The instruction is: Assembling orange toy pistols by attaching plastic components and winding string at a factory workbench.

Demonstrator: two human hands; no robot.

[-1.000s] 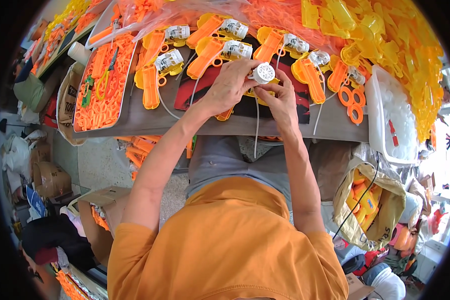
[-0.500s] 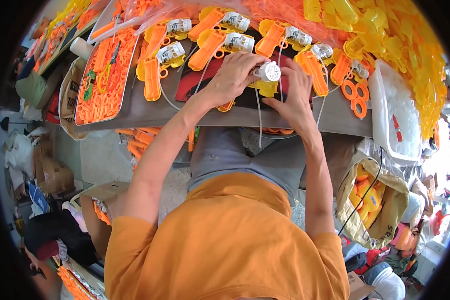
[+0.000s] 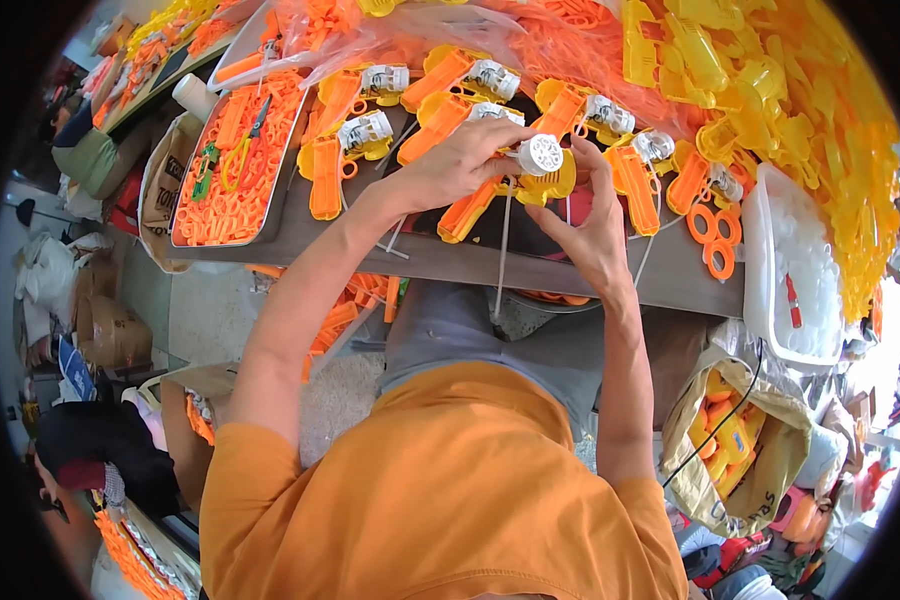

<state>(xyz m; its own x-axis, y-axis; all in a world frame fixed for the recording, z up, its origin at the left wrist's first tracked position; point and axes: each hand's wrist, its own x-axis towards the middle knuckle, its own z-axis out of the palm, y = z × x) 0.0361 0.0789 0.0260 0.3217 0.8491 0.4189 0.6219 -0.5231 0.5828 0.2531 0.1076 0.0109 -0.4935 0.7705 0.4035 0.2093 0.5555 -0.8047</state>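
My left hand [image 3: 460, 165] is closed around a toy gun's white round mechanism [image 3: 541, 155], whose pierced face points up toward me. Below it show the gun's yellow shell half [image 3: 550, 187] and orange grip [image 3: 466, 212]; a thin pale tube [image 3: 503, 250] hangs down over the table edge. On the right, my right hand [image 3: 592, 210] curves about the shell's end, thumb and fingers apart; whether they touch it I cannot tell. Several similar half-built toy guns [image 3: 325, 175] lie beyond my hands, with orange grips, yellow shells and white mechanisms.
An orange-filled tray [image 3: 235, 170] at the left holds scissors [image 3: 240, 155]. Right are linked orange rings [image 3: 715, 240] and a white tub [image 3: 760, 260] of clear parts. Yellow shells [image 3: 760, 90] are heaped far right. Below stands a sack [image 3: 780, 470] with yellow pieces.
The whole view has shifted, so the table items sit lower and slightly sideways. More of the held gun's orange grip and yellow shell shows. Both hands keep much the same pose.
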